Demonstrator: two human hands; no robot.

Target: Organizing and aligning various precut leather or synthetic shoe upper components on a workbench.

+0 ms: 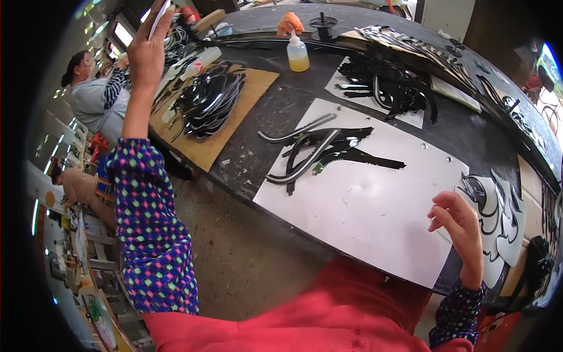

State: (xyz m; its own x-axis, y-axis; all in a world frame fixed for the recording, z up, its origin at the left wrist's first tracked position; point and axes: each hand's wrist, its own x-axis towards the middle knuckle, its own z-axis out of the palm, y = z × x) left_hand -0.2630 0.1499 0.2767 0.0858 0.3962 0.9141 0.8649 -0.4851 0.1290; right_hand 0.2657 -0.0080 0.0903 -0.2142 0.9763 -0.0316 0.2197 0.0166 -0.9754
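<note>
My left hand (146,58) is raised high at the upper left, closed on a thin flat piece (157,20) with a white face, seen nearly edge-on. My right hand (460,223) hovers over the right side of a white board (363,211), its fingers loosely bent and apart, with nothing visible in them. On the board's left part lie curved black strips (352,154) and grey-lined curved strips (305,161). Close to my right hand, a stack of white pieces with black curved shapes (495,211) sits at the table's right.
A squeeze bottle of yellowish liquid (298,57) stands at the back, an orange object (290,24) at its top. Brown cardboard (246,105) carries a pile of black strips (214,102). More strips (387,82) lie behind the board. A black spool (324,26) stands behind. Two people work at left.
</note>
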